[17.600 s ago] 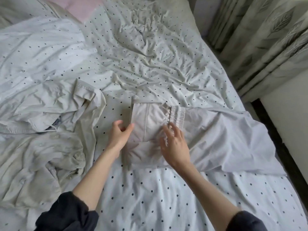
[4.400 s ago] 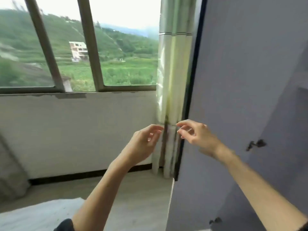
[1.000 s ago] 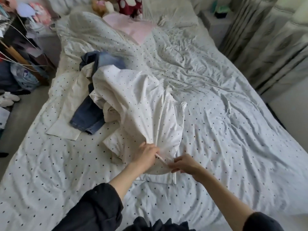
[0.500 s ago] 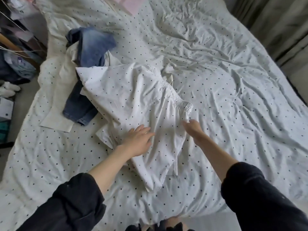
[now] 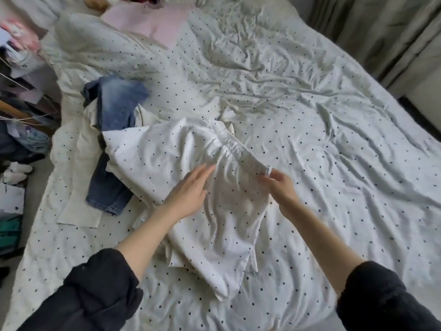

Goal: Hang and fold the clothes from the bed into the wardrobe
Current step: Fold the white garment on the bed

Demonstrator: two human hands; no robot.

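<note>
White dotted trousers (image 5: 167, 158) with an elastic waistband (image 5: 241, 151) lie spread on the dotted bed sheet (image 5: 334, 163). My left hand (image 5: 191, 189) lies flat on the fabric with straight fingers, just below the waistband. My right hand (image 5: 279, 187) pinches the waistband's right end and lifts it a little off the bed. Blue jeans (image 5: 114, 130) lie to the left on a cream garment (image 5: 78, 187); the trousers overlap both. The wardrobe is out of view.
A pink pillow (image 5: 152, 22) lies at the head of the bed. Curtains (image 5: 381, 27) hang along the right side. Cluttered belongings (image 5: 19, 115) fill the floor left of the bed. Bare sheet stretches to the right of the trousers.
Over the last second the bunched trousers have been spread flat. My left hand slid up toward the waistband, and my right hand has taken hold of the waistband's end.
</note>
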